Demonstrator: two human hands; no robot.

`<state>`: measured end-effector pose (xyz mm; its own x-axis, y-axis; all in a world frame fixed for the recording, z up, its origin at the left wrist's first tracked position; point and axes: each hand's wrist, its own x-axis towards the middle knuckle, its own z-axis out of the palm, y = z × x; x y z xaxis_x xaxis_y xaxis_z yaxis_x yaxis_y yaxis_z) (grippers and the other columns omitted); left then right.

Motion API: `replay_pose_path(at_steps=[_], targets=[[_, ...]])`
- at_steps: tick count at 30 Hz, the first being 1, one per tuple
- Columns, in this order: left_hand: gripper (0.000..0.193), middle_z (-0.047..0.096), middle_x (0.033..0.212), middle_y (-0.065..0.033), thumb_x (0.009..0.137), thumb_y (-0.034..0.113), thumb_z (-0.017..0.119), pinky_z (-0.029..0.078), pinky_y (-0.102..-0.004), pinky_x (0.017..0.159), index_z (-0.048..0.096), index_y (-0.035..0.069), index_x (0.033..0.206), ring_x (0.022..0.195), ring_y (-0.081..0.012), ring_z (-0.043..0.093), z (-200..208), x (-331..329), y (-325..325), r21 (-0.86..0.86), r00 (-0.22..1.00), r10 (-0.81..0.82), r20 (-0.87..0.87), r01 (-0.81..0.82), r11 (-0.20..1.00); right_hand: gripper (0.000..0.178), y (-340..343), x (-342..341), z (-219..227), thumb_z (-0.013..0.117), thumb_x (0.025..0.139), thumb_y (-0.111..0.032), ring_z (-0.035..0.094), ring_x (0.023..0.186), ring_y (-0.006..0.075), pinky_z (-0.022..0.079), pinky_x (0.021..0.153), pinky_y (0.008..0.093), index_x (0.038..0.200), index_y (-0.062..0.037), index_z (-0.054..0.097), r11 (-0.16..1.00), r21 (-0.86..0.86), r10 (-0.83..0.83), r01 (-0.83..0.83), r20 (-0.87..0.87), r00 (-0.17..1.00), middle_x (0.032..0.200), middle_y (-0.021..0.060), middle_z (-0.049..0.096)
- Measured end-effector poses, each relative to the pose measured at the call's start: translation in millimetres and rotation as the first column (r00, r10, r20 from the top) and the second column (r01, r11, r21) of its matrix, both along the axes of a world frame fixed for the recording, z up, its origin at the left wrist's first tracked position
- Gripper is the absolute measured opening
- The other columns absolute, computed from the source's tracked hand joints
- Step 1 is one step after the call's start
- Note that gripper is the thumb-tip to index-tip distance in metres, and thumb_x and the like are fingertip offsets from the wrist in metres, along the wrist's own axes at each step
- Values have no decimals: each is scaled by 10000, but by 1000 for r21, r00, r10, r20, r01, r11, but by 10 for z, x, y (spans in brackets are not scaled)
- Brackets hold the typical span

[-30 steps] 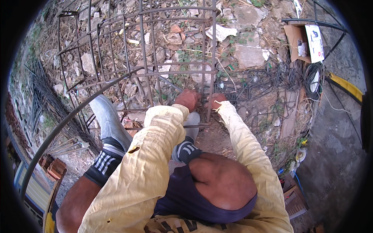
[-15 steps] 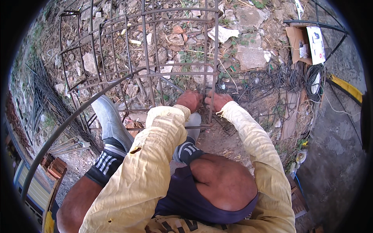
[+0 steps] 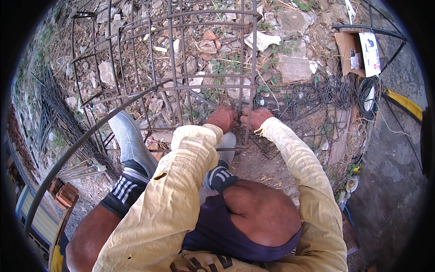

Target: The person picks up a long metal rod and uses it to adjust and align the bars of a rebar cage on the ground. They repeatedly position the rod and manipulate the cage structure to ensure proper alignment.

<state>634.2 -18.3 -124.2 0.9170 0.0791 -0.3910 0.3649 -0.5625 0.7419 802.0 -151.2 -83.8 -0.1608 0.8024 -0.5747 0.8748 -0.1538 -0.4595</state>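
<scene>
A rusty rebar cage (image 3: 174, 59) of long bars and square stirrups lies before me. My left hand (image 3: 223, 119) is closed beside the cage's near right corner, its fingers curled against the bars. A thin grey rod (image 3: 199, 98) slants down toward that hand; whether it is held I cannot tell. My right hand (image 3: 257, 119) is closed on the other side, thumb and fingers pinched at the outer right bar (image 3: 252, 86). The fingertips of both hands nearly meet around the bars, and what they pinch is hidden or too small to make out.
A long bent bar (image 3: 74, 152) arcs across the left, over my grey shoe (image 3: 131, 136). Thin rods (image 3: 63, 109) lie piled at far left. Tangled wire (image 3: 312, 97), a wire coil (image 3: 366, 97) and an opened carton (image 3: 351, 54) lie at right. Rubble covers the ground beyond.
Both hands stay at the same corner of the cage, with only slight finger movement. The whole view has shifted a little.
</scene>
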Motion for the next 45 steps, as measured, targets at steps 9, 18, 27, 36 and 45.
replay_pose_path(at_steps=[9, 18, 27, 36, 45], targets=[[231, 658, 909, -121, 804, 264, 683, 426, -423, 954, 691, 46, 882, 1012, -307, 582, -48, -27, -32, 25, 1000, -22, 16, 21, 999, 347, -237, -440, -123, 629, 876, -390, 622, 918, 394, 480, 802, 472, 947, -51, 626, 655, -249, -750, 714, -102, 653, 921, 174, 627], [290, 610, 1127, -139, 835, 275, 690, 461, -460, 947, 680, 72, 1042, 1095, -357, 552, 391, 62, 40, -1, 974, 56, -221, -58, 998, 440, -354, -433, -250, 662, 865, -442, 647, 930, 407, 492, 827, 446, 958, -12, 680, 532, -300, -832, 792, -11, 554, 936, 236, 675], [273, 579, 1250, -142, 847, 118, 593, 493, -451, 991, 690, 78, 1099, 1230, -343, 503, 484, 65, -3, 20, 971, 63, -231, -60, 998, 233, -588, 388, 633, 633, 955, -286, 478, 529, 45, 378, 468, 217, 998, -60, 667, -177, -193, -922, 965, -309, -231, 743, -20, 589], [289, 562, 1270, -132, 861, 134, 585, 499, -473, 963, 675, 93, 1132, 1225, -336, 503, 460, 113, -86, 113, 965, -14, -263, 46, 993, 258, 324, 3, 2051, 631, 946, -258, 499, 695, 81, 422, 603, 250, 1007, -9, 656, 205, -82, -616, 975, -785, 64, 828, 5, 551], [328, 530, 1317, -118, 870, 150, 573, 484, -501, 970, 644, 103, 1186, 1243, -325, 490, 498, 4, -155, 137, 956, -5, -294, 47, 990, 317, 2411, -1606, 2424, 594, 905, -270, 633, 949, 383, 491, 869, 456, 1044, 11, 643, 973, 171, 31, 157, -766, 642, 984, 222, 658]])
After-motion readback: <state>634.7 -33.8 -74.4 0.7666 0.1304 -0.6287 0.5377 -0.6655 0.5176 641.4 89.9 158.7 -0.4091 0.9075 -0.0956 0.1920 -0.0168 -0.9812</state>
